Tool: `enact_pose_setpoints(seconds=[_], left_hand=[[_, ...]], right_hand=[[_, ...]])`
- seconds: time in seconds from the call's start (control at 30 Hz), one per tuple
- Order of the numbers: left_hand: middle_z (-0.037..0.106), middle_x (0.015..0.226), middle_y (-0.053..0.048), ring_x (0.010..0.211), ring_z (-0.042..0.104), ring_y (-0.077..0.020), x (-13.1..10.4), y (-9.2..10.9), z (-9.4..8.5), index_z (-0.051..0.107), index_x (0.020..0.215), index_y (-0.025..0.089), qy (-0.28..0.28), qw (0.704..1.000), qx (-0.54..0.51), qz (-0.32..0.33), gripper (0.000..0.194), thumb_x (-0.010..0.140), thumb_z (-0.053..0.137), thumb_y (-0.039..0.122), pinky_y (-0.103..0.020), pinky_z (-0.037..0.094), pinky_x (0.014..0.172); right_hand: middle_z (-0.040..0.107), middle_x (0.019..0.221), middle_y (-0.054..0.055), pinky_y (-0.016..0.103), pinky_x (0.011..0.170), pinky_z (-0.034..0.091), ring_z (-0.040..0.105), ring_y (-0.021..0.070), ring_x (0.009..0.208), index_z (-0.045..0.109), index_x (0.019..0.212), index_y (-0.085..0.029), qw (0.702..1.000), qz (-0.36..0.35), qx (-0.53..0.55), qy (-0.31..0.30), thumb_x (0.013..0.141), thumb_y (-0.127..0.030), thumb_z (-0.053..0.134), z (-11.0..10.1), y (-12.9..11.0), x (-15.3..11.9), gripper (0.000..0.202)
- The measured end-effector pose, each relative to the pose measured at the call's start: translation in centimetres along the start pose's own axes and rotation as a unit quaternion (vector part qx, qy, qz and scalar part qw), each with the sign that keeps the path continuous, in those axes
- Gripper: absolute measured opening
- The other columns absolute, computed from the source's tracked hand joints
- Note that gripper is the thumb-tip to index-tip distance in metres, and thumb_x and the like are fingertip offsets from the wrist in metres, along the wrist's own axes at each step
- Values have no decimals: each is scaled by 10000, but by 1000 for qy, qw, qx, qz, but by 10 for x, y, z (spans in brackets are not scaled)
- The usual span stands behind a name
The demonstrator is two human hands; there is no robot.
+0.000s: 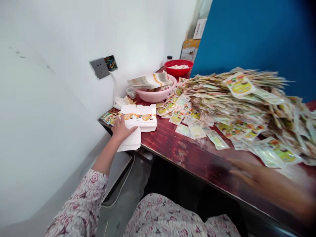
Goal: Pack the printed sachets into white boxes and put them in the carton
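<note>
Partly under left fingers, spread wide, lies a white carton; right fingers too blurred to tell.

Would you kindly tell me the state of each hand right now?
Left hand: open, spread on the white carton flap.
Right hand: blurred over the table; its grip cannot be told.

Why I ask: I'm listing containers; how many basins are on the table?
2: a round pink plastic basin near the white wall, and a round red plastic basin farther back beyond it. Others may be hidden behind the tall blue panel.
</note>
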State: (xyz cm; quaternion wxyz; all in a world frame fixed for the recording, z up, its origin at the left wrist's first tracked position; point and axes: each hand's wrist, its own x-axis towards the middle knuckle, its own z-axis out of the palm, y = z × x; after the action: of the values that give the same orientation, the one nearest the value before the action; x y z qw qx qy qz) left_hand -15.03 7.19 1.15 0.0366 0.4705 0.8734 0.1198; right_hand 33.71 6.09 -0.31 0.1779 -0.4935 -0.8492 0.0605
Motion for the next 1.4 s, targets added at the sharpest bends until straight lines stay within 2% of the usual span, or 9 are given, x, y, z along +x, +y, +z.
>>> enact_pose_setpoints(seconds=[0.13, 0.4, 0.67, 0.83, 0.93, 1.03, 1.13, 1.23, 1.4], left_hand=[[108, 1682, -195, 1518, 195, -459, 12, 8, -3, 73, 1611, 171, -46, 999, 21, 0, 1147, 770, 667, 677, -627, 259, 1192], [315, 1588, -261, 1436, 361, -448, 15, 1, 3, 262, 1556, 110, 81, 990, -27, 112, 893, 811, 704, 325, -575, 299, 1167], [435, 1466, -235, 1395, 423, -372, 17, 2, -21, 344, 1523, 90, 194, 957, -191, 98, 846, 733, 647, 88, -502, 331, 1189], [655, 1207, -126, 1101, 663, -261, -11, 2, -52, 370, 1513, 133, 82, 860, -501, 53, 803, 739, 582, 145, -406, 546, 973], [691, 1171, -92, 1011, 684, -229, -46, 18, -66, 449, 1474, 169, -6, 829, -547, 113, 757, 745, 642, 229, -351, 569, 877], [700, 1202, -84, 980, 691, -222, -81, 43, -72, 474, 1469, 219, -99, 819, -543, 158, 726, 775, 673, 288, -327, 570, 824], [694, 1252, -69, 1047, 681, -239, -103, 67, -71, 507, 1450, 250, -158, 811, -532, 182, 663, 809, 656, 322, -350, 563, 874], [711, 1222, -47, 1080, 673, -256, -110, 87, -58, 534, 1434, 267, -162, 826, -502, 196, 617, 824, 617, 312, -410, 540, 958], [679, 1297, -79, 1220, 611, -293, -104, 117, -14, 580, 1395, 234, -104, 870, -404, 262, 567, 830, 533, 240, -493, 430, 1124]], right_hand=[[770, 1067, 103, 401, 829, 622, 749, 266, 930, 740, 1164, -231, 984, -119, 21, -130, 952, -343, 498, 37, -37, 23, 341], [755, 1140, 99, 446, 942, 605, 732, 274, 1037, 736, 1168, -240, 990, -68, 85, -88, 961, -429, 457, 53, -31, 5, 395], [760, 1124, 94, 455, 936, 613, 734, 282, 1036, 757, 1129, -255, 991, -45, 111, -53, 940, -393, 493, 58, -36, -2, 353], [762, 1128, 75, 421, 935, 614, 739, 266, 1028, 742, 1162, -260, 984, -41, 170, -29, 950, -393, 506, 34, -57, 16, 344], [726, 1228, 81, 427, 1004, 574, 696, 265, 1136, 672, 1287, -257, 980, -37, 177, 85, 964, -391, 516, 6, -80, 46, 382], [573, 1450, 128, 503, 1128, 456, 536, 297, 1353, 528, 1445, -200, 968, -36, 120, 216, 956, -386, 535, -16, -94, 82, 523], [596, 1413, 171, 527, 1091, 470, 562, 323, 1315, 555, 1406, -155, 969, -15, 92, 230, 944, -406, 545, -19, -89, 101, 526], [701, 1251, 149, 500, 1021, 513, 650, 302, 1176, 661, 1261, -172, 968, -6, 92, 233, 959, -384, 522, -10, -78, 93, 393], [753, 1091, 96, 485, 996, 484, 678, 264, 1051, 743, 959, -227, 940, -4, 60, 336, 968, -337, 540, -5, -70, 58, 231]])
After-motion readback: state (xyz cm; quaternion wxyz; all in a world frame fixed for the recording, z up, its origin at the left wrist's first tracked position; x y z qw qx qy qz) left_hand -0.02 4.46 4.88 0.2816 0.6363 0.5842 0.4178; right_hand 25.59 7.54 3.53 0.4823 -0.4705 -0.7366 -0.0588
